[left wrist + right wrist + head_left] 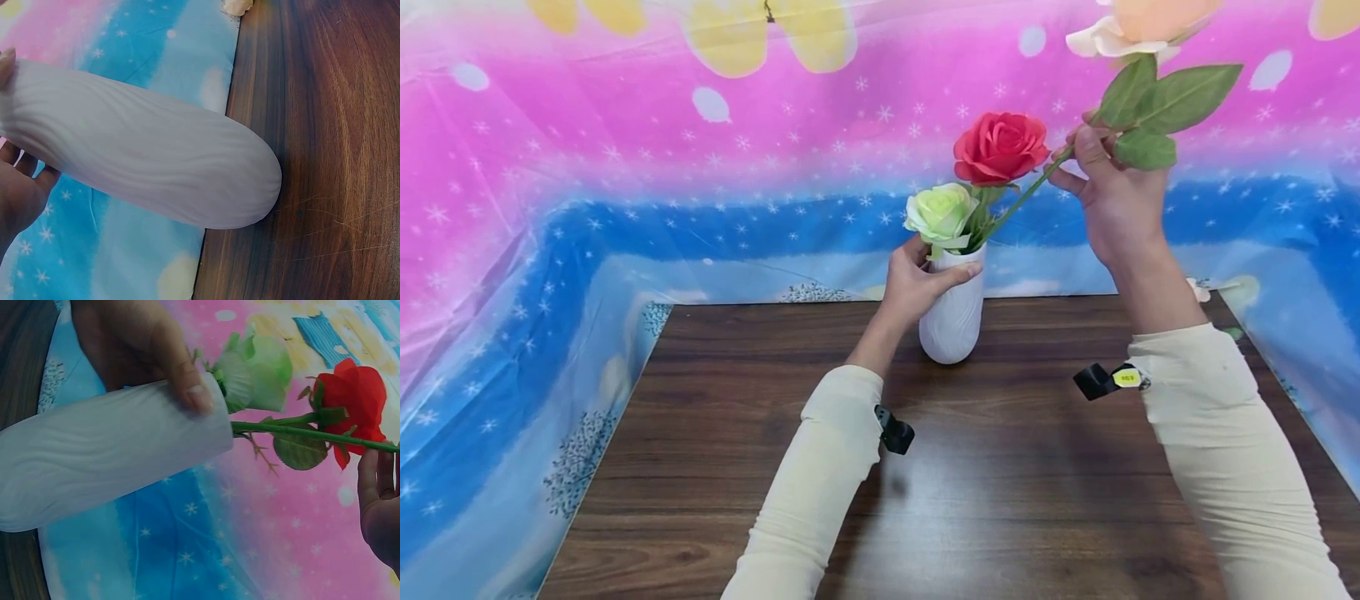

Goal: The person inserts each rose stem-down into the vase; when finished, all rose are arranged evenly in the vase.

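Note:
A white ribbed vase (953,321) stands on the table, its rim held by my left hand (917,283), with the thumb across the front. Out of its mouth rise a pale green rose (940,212) and a red rose (1000,150). My right hand (1116,196), up and to the right, pinches the stem of a peach rose (1161,21) just below its leaves. That green stem (287,429) slants down into the vase mouth; its lower end is hidden inside. In the left wrist view the vase body (150,144) fills the middle.
The dark wooden table (760,467) reaches back to a pink and blue patterned cloth (647,125). Partly behind my right forearm, at the table's right edge, show a pale blossom (1199,289) and a bit of green leaf (1234,333).

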{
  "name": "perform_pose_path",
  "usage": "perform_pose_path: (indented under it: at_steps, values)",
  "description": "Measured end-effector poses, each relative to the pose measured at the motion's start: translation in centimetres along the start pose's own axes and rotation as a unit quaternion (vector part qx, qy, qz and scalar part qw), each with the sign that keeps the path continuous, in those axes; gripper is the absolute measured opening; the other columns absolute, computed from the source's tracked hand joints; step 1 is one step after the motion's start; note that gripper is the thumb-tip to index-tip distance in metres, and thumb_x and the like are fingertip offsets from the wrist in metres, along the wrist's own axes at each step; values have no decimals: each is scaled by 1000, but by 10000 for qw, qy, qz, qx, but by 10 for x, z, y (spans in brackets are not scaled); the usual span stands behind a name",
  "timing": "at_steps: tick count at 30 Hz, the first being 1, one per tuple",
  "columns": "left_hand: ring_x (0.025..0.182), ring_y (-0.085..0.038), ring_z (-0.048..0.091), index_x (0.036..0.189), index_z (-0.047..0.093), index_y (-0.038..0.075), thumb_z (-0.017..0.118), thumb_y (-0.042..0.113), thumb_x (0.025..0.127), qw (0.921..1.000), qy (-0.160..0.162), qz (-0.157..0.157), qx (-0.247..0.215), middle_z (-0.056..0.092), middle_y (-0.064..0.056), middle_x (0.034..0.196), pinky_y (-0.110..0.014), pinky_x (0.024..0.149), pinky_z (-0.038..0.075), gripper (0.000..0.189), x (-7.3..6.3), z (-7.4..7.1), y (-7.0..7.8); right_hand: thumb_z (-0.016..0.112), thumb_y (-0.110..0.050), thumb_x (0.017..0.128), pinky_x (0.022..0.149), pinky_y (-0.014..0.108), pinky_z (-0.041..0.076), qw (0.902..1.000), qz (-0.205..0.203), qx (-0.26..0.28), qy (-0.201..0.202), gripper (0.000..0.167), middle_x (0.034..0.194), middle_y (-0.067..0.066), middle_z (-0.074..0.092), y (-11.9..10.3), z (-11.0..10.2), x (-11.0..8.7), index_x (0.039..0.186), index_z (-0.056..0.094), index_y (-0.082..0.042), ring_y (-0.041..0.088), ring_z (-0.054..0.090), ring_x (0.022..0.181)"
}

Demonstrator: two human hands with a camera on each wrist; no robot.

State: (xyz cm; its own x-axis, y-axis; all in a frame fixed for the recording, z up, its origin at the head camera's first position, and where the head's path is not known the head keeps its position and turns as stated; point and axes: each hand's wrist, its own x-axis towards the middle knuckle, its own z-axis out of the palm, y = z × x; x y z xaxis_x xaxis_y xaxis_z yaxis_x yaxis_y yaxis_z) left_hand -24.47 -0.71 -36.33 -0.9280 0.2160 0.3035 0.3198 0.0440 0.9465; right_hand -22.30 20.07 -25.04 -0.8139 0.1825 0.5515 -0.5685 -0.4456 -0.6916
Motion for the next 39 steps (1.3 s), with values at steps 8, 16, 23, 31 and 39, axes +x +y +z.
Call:
perform_pose_path:
  at_steps: [8, 16, 23, 31, 39]
  values:
    - [122, -22, 65, 135, 62, 12, 84, 17, 84, 10000, -17, -36, 3, 68, -10, 135, -36, 98, 57, 55, 0, 0, 0, 62, 2, 97, 75, 29, 63, 9987, 164, -486, -59, 17, 94, 3, 72, 18, -1, -7, 108, 70, -8, 15, 71, 91]
    - [121, -20, 66, 134, 63, 12, 84, 18, 85, 10000, -6, -89, -12, 68, -9, 134, -36, 98, 57, 53, -1, 0, 1, 64, -1, 96, 77, 27, 63, 9961, 514, -705, -113, 25, 100, 0, 73, 33, -4, -17, 116, 68, -14, 13, 71, 93]
    - [121, -20, 66, 134, 63, 12, 83, 18, 85, 10000, -5, -40, -22, 68, -9, 134, -36, 98, 57, 53, 0, 0, 0, 66, -1, 95, 74, 28, 64, 9966, 600, -555, -100, 21, 91, 2, 71, 43, -5, -20, 112, 69, -12, 13, 70, 86]
    - [121, -21, 66, 135, 62, 11, 83, 18, 85, 10000, -7, -27, -42, 68, -10, 134, -36, 98, 57, 54, 1, 0, -1, 71, -5, 93, 73, 28, 64, 9937, 689, -884, 44, 23, 97, -4, 73, 54, -5, -25, 114, 69, -14, 10, 69, 88]
    - [119, -23, 67, 134, 63, 10, 83, 17, 86, 10000, -24, -25, 6, 69, -11, 133, -37, 98, 57, 53, 1, 0, 0, 64, 4, 95, 74, 27, 63, 9902, 752, -1176, -69, 29, 97, -4, 71, 65, -8, -31, 107, 70, -21, 7, 68, 86]
